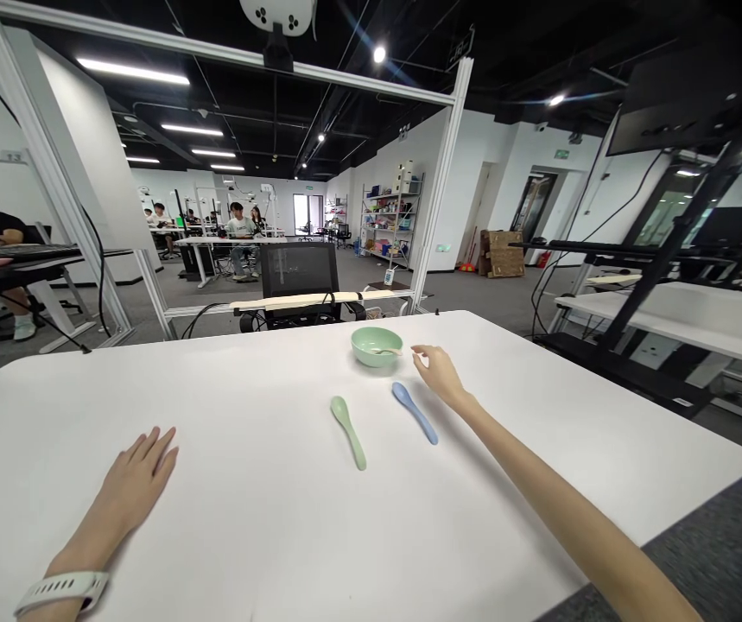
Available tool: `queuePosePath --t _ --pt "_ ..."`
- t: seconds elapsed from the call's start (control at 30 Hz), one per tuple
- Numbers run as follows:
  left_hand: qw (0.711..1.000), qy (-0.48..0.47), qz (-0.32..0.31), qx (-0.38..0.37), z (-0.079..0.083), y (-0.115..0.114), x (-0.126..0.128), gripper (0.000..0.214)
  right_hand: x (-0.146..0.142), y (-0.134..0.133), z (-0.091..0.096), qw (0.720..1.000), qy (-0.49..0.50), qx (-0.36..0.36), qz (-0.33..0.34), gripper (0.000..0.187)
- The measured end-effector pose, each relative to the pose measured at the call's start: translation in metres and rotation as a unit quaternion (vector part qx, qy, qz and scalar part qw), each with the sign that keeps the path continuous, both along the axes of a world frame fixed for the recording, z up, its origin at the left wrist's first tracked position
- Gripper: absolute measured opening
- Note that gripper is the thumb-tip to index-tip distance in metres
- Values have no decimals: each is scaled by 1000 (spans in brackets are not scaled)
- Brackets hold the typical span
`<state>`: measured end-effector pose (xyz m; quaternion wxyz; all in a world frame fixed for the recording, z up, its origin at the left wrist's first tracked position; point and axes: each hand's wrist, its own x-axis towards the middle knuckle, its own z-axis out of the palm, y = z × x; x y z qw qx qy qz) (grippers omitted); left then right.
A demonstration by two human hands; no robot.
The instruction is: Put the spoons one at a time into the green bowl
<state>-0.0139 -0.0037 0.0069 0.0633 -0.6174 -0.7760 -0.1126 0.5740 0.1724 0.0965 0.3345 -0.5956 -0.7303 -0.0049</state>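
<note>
Right-hand grip [439, 376]'s open and empty, just beside the glossy blue spoon [415, 413], which slants toward the lower right and sits nearer this hand, with the pale green bowl [377, 337] up-left, while the left-hand grip [134, 484] lies open far off on the white table [234, 415].

Behind the black mesh office chair [299, 272], grey carpet [474, 298] runs back to white walls [461, 173] — a metal shelving rack [391, 216] stands to its right, a bright window [307, 213] straight beyond it, strip lights [130, 72] along the black ceiling [228, 112] above.
</note>
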Motion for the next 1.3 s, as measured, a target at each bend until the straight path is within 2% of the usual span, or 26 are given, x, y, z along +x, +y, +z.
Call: queuePosePath --t 0.13,0.23,0.47,0.63,0.73,0.87,0.93,1.03,1.13,1.3 --pt "1000 -2 3 -8 -3 1 -2 81 24 -26 -39 998 9 -44 51 44" --pt "1000 -4 3 -14 -1 0 -1 83 30 -36 -57 994 8 -79 80 45" --pt "1000 3 3 -18 -2 0 -5 86 29 -40 -61 991 6 -96 89 45" --pt "1000 -3 1 15 -6 1 -7 81 30 -37 -61 992 15 -87 85 42" --pt "1000 -9 2 28 -6 2 -7 78 27 -25 -45 997 15 -54 61 39" --pt "999 -15 2 29 -6 2 -6 80 5 2 2 998 -23 -7 49 38" --pt "999 -16 1 31 -5 2 -5 79 -13 16 28 997 -64 -18 39 37" --pt "999 -20 7 26 -2 1 -2 76 -40 37 57 984 -150 -91 10 35" --pt "1000 -21 11 10 5 -2 4 75 -60 52 68 968 -196 -152 -17 31" --pt "1000 -12 7 -17 14 -6 13 75 -77 66 64 962 -202 -182 -32 19"
